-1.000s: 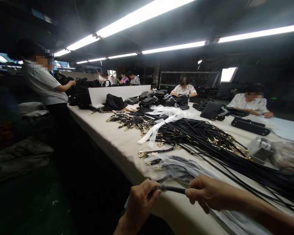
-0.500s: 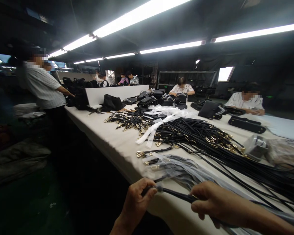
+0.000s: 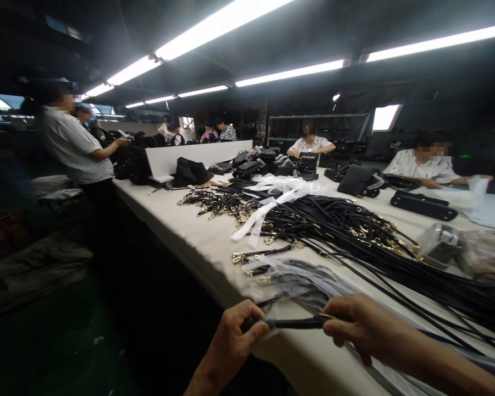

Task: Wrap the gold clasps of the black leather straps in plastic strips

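A black strap (image 3: 295, 323) is stretched between my two hands at the front edge of the table. My left hand (image 3: 235, 335) pinches one end between thumb and fingers, where a bit of clear plastic wraps it. Farther right, my right hand (image 3: 355, 324) grips the strap, and a small gold-coloured piece shows at its fingertips. Just beyond my hands lie straps in translucent plastic sleeves (image 3: 301, 278). A single black strap with gold clasps (image 3: 264, 253) rests behind them.
A large heap of black straps (image 3: 334, 220) with gold clasps covers the pale table (image 3: 169, 220). White strips (image 3: 268, 206) lie across it. Black bags (image 3: 358, 180) stand farther back, near a white board (image 3: 202, 159). Several people work around the table; one stands at left (image 3: 72, 143).
My right hand has shifted slightly, and the strap between my hands is now more level. The seated person at right has stretched an arm out, holding whitish sheet material.
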### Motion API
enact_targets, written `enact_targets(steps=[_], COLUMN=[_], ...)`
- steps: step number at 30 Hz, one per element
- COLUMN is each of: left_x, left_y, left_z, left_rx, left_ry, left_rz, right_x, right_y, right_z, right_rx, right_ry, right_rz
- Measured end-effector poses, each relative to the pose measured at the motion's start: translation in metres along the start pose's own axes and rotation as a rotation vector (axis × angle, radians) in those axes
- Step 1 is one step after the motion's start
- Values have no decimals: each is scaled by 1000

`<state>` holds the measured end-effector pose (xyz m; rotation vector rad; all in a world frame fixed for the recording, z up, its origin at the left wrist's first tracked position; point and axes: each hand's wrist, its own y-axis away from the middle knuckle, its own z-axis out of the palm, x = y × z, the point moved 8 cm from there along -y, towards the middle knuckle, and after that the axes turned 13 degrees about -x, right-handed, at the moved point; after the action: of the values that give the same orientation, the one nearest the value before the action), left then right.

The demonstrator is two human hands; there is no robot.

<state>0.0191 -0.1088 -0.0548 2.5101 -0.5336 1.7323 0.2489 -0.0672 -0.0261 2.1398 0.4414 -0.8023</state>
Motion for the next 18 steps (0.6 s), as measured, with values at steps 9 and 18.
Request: enact_targets(steps=[9, 18], left_x=[-4, -9], left_y=[-1, -11], left_z=[14, 56], left_rx=[-64, -101], left_ry=[246, 704], left_rz=[-81, -208], right_x=[-47, -92], right_y=[23, 50], right_z=[-15, 34], right_rx=[182, 327], right_ry=[429, 1104], right_rz=[-151, -607])
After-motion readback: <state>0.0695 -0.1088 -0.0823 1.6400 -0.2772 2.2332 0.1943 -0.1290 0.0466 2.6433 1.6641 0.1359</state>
